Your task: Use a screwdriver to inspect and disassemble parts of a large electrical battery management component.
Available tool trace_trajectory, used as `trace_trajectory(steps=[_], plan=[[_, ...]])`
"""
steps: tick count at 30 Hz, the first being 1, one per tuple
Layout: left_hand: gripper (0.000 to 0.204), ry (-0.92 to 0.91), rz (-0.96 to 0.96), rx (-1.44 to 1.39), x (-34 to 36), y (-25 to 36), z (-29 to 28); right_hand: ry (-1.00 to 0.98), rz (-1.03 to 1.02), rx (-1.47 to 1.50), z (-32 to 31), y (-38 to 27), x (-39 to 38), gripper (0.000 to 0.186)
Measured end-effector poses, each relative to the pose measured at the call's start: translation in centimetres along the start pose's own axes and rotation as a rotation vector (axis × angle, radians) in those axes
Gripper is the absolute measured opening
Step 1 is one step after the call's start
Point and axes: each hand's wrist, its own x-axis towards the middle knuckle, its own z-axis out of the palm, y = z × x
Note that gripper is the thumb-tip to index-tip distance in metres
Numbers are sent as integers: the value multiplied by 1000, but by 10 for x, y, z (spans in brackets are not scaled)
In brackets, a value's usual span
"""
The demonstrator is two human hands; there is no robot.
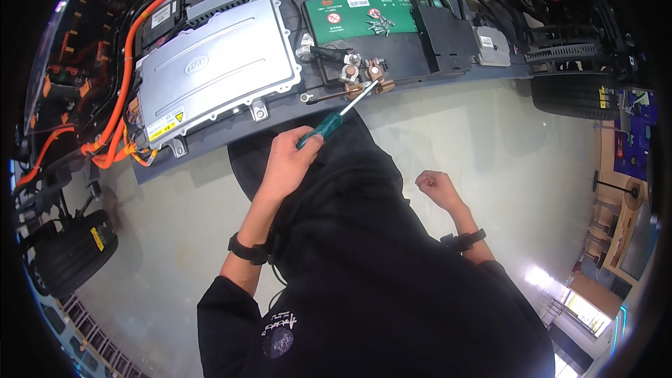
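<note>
- Screwdriver [337,121] slants up-right from the left hand [294,159], its tip at the copper-coloured terminal [375,70].
- Left hand wraps its green handle [329,128], nearer the terminal.
- Right hand [437,187], loosely fisted, hangs well apart.

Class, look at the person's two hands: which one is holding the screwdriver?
The left hand, closed around the handle of the green-handled screwdriver. The right hand is apart from it, fingers curled, with no tool visible in it.
</note>
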Motion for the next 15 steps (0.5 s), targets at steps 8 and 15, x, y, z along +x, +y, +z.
trace_trajectory(steps=[8, 15], plan=[[29, 2, 25, -43, 8, -8, 13, 14, -12, -21, 1, -3, -1, 13], [26, -27, 17, -34, 12, -4, 15, 13, 5, -3, 2, -6, -1, 13]])
